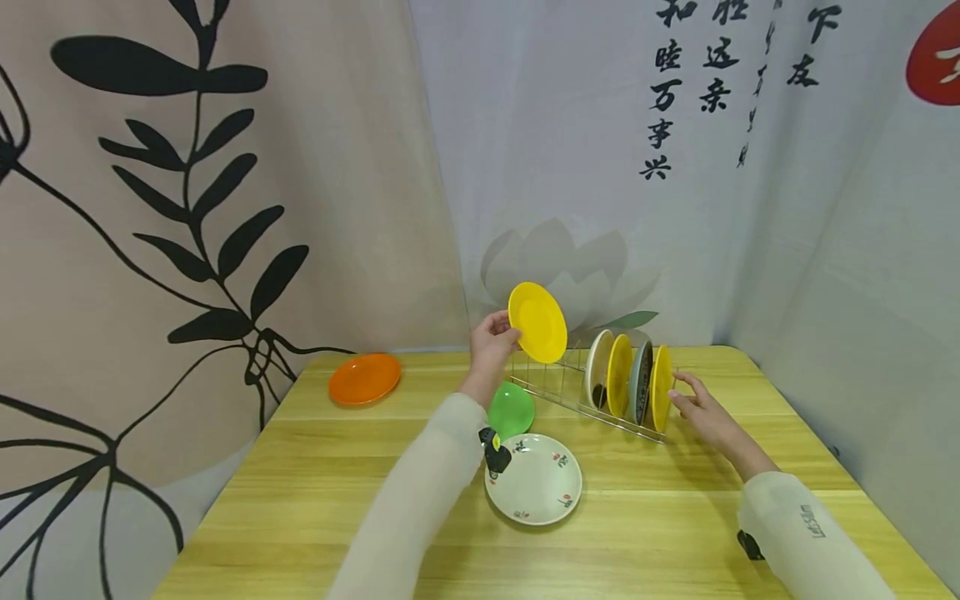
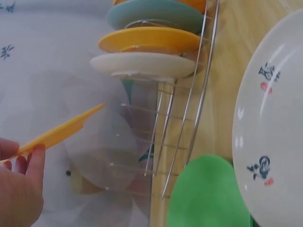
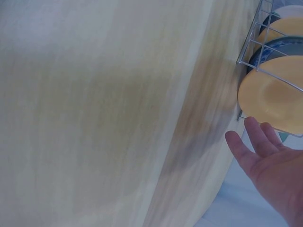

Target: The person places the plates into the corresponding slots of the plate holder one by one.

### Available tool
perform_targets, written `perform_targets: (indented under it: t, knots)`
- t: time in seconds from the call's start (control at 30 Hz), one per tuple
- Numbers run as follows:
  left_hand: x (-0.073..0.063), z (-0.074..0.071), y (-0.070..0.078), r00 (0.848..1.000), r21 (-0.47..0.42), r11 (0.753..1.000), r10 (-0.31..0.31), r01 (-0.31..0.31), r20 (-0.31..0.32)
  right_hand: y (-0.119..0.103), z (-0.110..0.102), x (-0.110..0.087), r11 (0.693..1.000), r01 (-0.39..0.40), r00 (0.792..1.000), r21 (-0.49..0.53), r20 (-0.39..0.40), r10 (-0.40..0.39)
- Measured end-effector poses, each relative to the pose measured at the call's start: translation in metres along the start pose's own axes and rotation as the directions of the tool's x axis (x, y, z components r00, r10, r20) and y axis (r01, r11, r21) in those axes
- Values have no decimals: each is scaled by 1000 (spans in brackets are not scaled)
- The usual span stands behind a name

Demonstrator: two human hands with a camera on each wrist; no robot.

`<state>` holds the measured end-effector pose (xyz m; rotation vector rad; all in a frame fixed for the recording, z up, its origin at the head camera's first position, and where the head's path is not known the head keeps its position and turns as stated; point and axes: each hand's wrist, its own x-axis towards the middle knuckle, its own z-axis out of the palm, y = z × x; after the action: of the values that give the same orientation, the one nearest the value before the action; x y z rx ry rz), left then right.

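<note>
My left hand (image 1: 492, 346) pinches a yellow plate (image 1: 538, 323) by its edge, holding it above the left part of a wire dish rack (image 1: 570, 398). In the left wrist view that plate (image 2: 59, 135) appears nearly edge-on between fingers and thumb. Standing in the right part of the rack are a white plate (image 1: 597, 367), a yellow plate (image 1: 618, 375), a grey-blue patterned plate (image 1: 641, 379) and, at the right end, another yellow plate (image 1: 661, 387). My right hand (image 1: 705, 414) is beside that end plate with fingers extended, holding nothing; in the right wrist view its fingertips (image 3: 251, 125) are near the rack's end.
An orange plate (image 1: 365, 379) lies at the table's back left. In front of the rack are a green dish (image 1: 512, 410) and a white plate with small printed figures (image 1: 536, 492). A printed curtain (image 1: 360, 208) hangs behind the wooden table (image 1: 315, 500).
</note>
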<state>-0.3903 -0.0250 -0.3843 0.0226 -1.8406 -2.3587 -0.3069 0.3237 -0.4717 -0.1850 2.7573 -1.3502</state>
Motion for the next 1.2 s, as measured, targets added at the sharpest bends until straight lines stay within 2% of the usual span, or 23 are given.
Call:
perform_targets:
  t: [0.23, 0.43, 0.7, 0.8, 0.93, 1.07, 1.2]
  knots:
    - [-4, 19, -8, 999, 48, 998, 28, -29, 20, -3, 0, -2, 1000, -8, 1000, 9, 2, 8]
    - [-4, 29, -16, 999, 96, 994, 51, -52, 13, -4, 1, -2, 1000, -27, 1000, 15, 7, 27]
    - [-7, 45, -29, 996, 205, 975, 90, -89, 4, -2, 1, -1, 1000, -19, 1000, 8, -1, 19]
    - [-9, 49, -36, 996, 221, 971, 87, -91, 25, -2, 1, -1, 1000, -20, 1000, 8, -2, 20]
    - [-13, 48, -43, 995, 246, 965, 85, -95, 49, 0, 2, 1, 1000, -17, 1000, 7, -3, 17]
    - [-13, 41, -46, 996, 269, 959, 85, -90, 28, 1, 2, 2, 1000, -15, 1000, 3, -5, 15]
    - [-8, 32, -47, 998, 255, 965, 61, -64, 17, 1, 1, 2, 1000, -19, 1000, 1, 0, 19]
